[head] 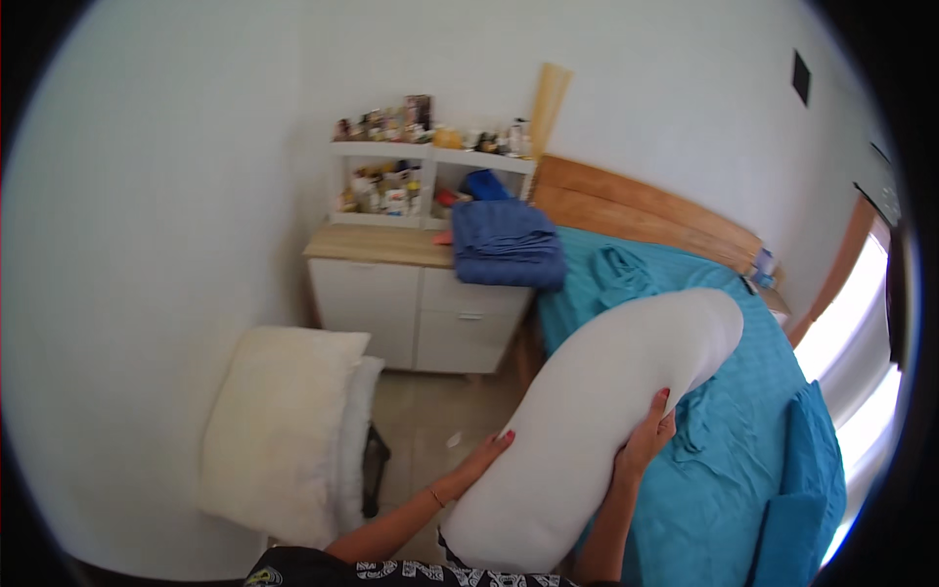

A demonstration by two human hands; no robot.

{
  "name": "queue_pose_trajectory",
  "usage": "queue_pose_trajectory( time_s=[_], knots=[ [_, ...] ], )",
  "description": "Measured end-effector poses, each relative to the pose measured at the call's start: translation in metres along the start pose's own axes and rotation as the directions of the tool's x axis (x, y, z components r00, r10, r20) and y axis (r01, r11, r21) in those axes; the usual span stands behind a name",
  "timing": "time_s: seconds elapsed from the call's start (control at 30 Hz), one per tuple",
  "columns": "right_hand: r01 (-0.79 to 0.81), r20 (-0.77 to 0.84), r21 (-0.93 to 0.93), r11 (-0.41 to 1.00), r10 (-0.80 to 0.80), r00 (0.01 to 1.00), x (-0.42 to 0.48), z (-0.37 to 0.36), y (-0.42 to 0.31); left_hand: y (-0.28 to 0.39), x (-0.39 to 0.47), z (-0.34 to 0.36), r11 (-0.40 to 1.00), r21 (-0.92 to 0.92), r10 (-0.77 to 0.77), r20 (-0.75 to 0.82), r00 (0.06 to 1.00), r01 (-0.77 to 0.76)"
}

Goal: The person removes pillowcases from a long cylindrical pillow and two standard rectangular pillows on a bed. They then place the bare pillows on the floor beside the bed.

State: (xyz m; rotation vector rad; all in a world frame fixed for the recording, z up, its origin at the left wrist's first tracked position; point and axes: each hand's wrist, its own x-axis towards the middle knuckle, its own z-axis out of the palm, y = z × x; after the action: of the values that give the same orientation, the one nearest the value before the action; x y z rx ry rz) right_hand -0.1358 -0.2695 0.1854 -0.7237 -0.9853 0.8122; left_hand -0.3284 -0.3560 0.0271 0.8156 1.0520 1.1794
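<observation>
A long white bolster pillow point(587, 403) slants up and right in front of me, its far end over the bed and its near end against my dark shirt. My left hand point(480, 462) grips its left side, with the thumb on the cover. My right hand point(647, 440) holds the right side, a little farther along. Under and beyond the bolster lies a teal sheet point(726, 469) on the bed, with a bunched teal cloth point(620, 271) near the wooden headboard point(645, 209). Teal pillows point(807, 455) lie along the bed's right edge.
Stacked white pillows point(279, 433) stand at the left by the wall. A white cabinet point(363, 304) carries shelves point(381, 150) with many bottles. Folded blue bedding point(508, 246) sits at the cabinet's right end. A bright window point(843, 308) is at the right.
</observation>
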Motion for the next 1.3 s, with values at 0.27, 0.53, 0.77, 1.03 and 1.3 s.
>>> queue_pose_trajectory(
  time_s=[0.27, 0.53, 0.77, 1.03, 1.3],
  knots=[
    [-0.25, 0.241, 0.239, 0.938, 0.192, 0.951, -0.155, 0.185, -0.02, 0.107, -0.204, -0.151, 0.843, 0.449, 0.512, -0.503, 0.697, -0.295],
    [-0.624, 0.525, 0.261, 0.737, 0.434, 0.732, -0.292, 0.314, 0.003, 0.171, -0.329, -0.219, 0.656, 0.755, 0.753, -0.655, 0.067, 0.002],
    [-0.585, 0.683, -0.461, 0.668, 0.688, 0.247, -0.426, 0.341, 0.162, 0.128, -0.331, -0.339, 0.355, 0.781, 0.705, -0.585, 0.402, 0.514],
    [-0.246, 0.628, -0.722, 0.647, 0.463, -0.625, -0.451, 0.198, 0.162, 0.009, -0.288, -0.345, 0.08, 0.669, 0.678, -0.58, 0.452, 0.739],
    [-0.326, 0.648, -0.758, 0.565, 0.711, -0.274, -0.34, 0.069, 0.175, 0.032, -0.248, -0.318, 0.173, 0.73, 0.586, -0.615, 0.527, 0.661]
  ],
)
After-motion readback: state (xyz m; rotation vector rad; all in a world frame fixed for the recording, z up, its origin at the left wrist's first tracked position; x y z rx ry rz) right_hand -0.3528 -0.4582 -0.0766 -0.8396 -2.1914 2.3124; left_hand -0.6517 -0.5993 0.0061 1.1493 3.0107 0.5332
